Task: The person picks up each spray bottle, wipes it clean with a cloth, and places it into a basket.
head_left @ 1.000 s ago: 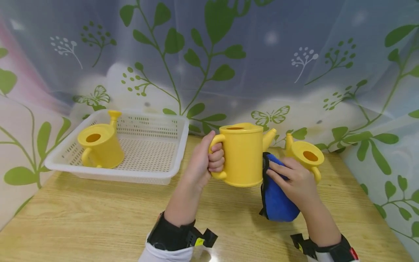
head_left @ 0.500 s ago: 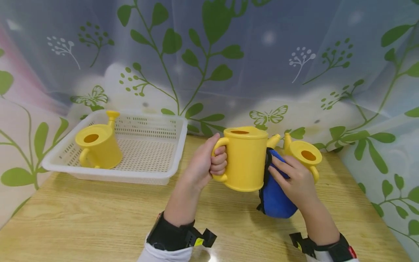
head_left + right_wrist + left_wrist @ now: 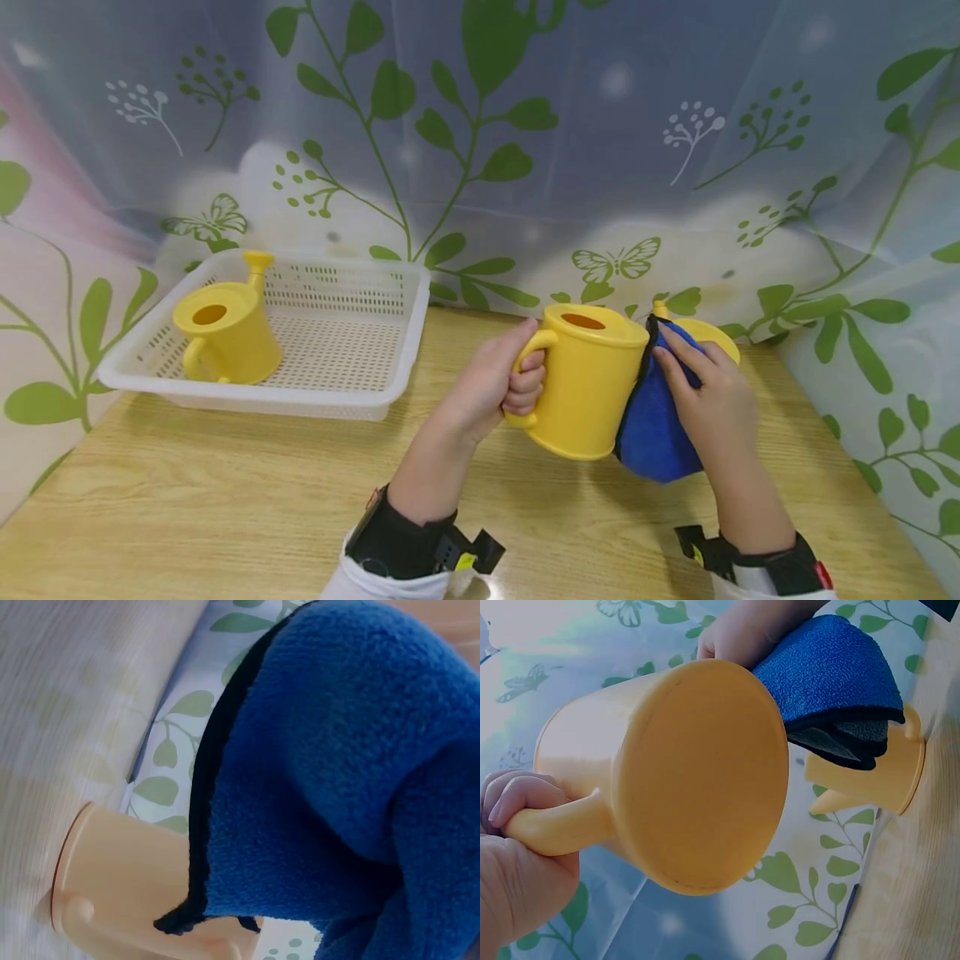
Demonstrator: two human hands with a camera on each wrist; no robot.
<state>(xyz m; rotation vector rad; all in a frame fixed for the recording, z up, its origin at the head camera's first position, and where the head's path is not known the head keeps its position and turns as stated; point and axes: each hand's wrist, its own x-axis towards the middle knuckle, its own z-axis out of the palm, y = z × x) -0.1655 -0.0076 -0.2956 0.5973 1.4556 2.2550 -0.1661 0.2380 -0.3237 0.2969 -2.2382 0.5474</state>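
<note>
In the head view my left hand point(image 3: 495, 383) grips the handle of a yellow watering can point(image 3: 588, 396), raised over the table and slightly tilted. The left wrist view shows its round flat base point(image 3: 705, 780). My right hand point(image 3: 716, 404) holds a folded blue cloth point(image 3: 656, 429) with black edging against the can's spout side. The cloth hides the spout, and the right thumb is out of sight. Behind the cloth stands a second yellow watering can point(image 3: 716, 335), partly covered in the head view; its side point(image 3: 127, 862) shows in the right wrist view.
At the left, a white perforated plastic basket point(image 3: 408, 367) stands on the wooden table point(image 3: 225, 483). Inside its left part sits another yellow watering can point(image 3: 236, 342), its sprinkler spout pointing up. A leaf-printed curtain point(image 3: 600, 125) hangs behind the table.
The left hand has brought the can rightward and a little lower, tilting it. Right hand and cloth have shifted right, so the spout and more of the can behind are now covered.
</note>
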